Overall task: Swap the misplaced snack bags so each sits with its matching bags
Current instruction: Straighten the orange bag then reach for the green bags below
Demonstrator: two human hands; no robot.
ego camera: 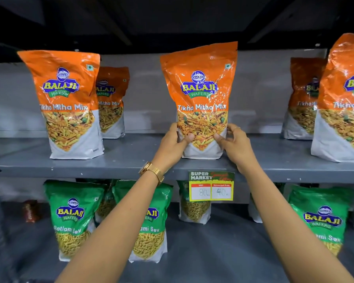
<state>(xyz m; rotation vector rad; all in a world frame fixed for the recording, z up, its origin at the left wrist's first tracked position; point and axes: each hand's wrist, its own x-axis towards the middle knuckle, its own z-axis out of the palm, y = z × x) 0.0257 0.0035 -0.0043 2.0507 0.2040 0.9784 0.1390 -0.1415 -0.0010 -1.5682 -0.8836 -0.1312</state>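
A: Head view, upper shelf (119, 164). Item one: your orange Tikha Mitha Mix bag (200, 94), upright, base resting on the shelf close to its front edge. What grips it?

B: Both of yours. Your left hand (173, 144) clasps the lower left side, thumb pressed on the front panel; your right hand (236, 146) clasps the lower right side the same way. A gold watch (151, 170) sits on the left wrist, a ring on a right finger.

A: Open room?

B: Bare shelf on either side of that bag. To the left stands another orange bag (70, 103), well apart, with a second one (111, 101) behind it. To the right, a rear orange bag (303, 99) and a front orange bag (341, 99), also well apart. Behind your bag, only the grey back wall (147, 94).

A: Lower shelf (213, 252)?

B: Green Ratlami Sev bags: left green bag (74, 217), middle green bag (149, 221) crossed by your left forearm, right green bag (319, 219), others further back.

A: Hidden or unclear?

B: The front orange bag at right is cut off by the frame edge. A price tag (212, 185) on the shelf lip covers part of a rear green bag (193, 207). A small reddish object (30, 211) at far left is too blurred to name.
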